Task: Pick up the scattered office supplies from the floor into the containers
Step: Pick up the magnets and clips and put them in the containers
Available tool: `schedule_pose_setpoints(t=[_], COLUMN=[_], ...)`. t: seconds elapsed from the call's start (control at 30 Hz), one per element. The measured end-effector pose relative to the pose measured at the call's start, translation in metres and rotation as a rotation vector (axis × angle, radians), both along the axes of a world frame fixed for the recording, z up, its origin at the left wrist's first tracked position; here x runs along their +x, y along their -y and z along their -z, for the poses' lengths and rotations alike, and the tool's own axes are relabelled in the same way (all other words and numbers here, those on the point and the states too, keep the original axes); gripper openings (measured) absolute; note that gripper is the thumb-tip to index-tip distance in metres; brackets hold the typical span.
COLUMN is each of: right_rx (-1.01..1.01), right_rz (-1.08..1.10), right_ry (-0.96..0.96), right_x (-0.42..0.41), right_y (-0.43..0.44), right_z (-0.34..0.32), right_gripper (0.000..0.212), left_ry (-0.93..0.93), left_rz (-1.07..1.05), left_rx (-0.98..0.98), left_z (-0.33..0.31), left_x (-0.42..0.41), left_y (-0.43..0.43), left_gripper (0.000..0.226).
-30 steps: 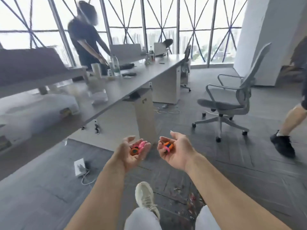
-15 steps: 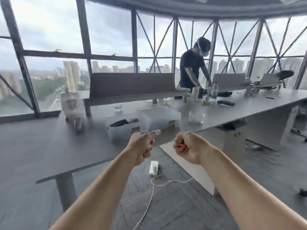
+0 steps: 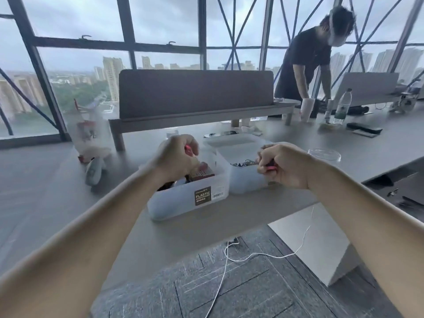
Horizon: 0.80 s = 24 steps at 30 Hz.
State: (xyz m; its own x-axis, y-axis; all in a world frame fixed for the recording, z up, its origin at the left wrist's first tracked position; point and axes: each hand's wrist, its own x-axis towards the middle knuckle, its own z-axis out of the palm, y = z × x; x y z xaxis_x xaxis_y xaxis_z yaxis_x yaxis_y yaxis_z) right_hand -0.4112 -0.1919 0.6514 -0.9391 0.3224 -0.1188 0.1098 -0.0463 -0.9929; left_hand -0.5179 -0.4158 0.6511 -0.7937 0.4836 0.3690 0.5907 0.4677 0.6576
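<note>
Bench (image 3: 286, 210): long grey top, running from lower left to far right; carries all items below.

Divider panel (image 3: 195, 92): dark, upright on a low shelf behind the containers.

Second person (image 3: 305, 63): dark shirt, leaning over the far end of the bench, well apart from the containers.

Left container (image 3: 183, 203): translucent plastic, label reading "PLASTIC CONTAINER", near the bench edge; holds dark and red supplies, blurred.

Right container (image 3: 245, 180): translucent, touching the left one; small dark clips inside.

Left hand (image 3: 176, 157): above the left container, fingers (image 3: 192, 145) curled closed on a pink supply (image 3: 188, 149), which shows only as a sliver between them.

Right hand (image 3: 284, 166): over the near right rim of the right container, fist closed on a red-pink supply (image 3: 270, 168), mostly hidden by the fingers.

Water bottle (image 3: 343, 106), white cup (image 3: 306, 110): far right, by the second person.

Clear dish (image 3: 324, 153): right of the right hand.

White cable (image 3: 229, 267): on the carpet below the bench.
</note>
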Motion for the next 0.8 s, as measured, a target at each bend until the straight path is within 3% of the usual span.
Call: schedule_pose_setpoints(t=[0.13, 0.33, 0.47, 0.63, 0.8], right_rx=[0.118, 0.377, 0.270, 0.207, 0.346], right_rz=[0.128, 0.037, -0.003, -0.099, -0.196], right_ry=[0.026, 0.150, 0.127, 0.135, 0.217], right_x=[-0.045, -0.093, -0.110, -0.128, -0.146], right_y=[-0.025, -0.034, -0.039, -0.032, -0.021], right_z=[-0.013, -0.030, -0.028, -0.024, -0.011], right_gripper=[0.033, 0.031, 0.025, 0.020, 0.019], left_ry=[0.106, 0.121, 0.206, 0.185, 0.283], left_rz=[0.082, 0.101, 0.080, 0.155, 0.250], left_rx=[-0.035, -0.131, -0.293, -0.515, -0.520], left_z=[0.009, -0.007, -0.019, -0.020, -0.018], left_x=[-0.032, -0.076, -0.086, -0.097, -0.113], left_y=[-0.030, -0.054, -0.074, -0.079, -0.089], left_gripper=[0.021, 0.048, 0.063, 0.037, 0.019])
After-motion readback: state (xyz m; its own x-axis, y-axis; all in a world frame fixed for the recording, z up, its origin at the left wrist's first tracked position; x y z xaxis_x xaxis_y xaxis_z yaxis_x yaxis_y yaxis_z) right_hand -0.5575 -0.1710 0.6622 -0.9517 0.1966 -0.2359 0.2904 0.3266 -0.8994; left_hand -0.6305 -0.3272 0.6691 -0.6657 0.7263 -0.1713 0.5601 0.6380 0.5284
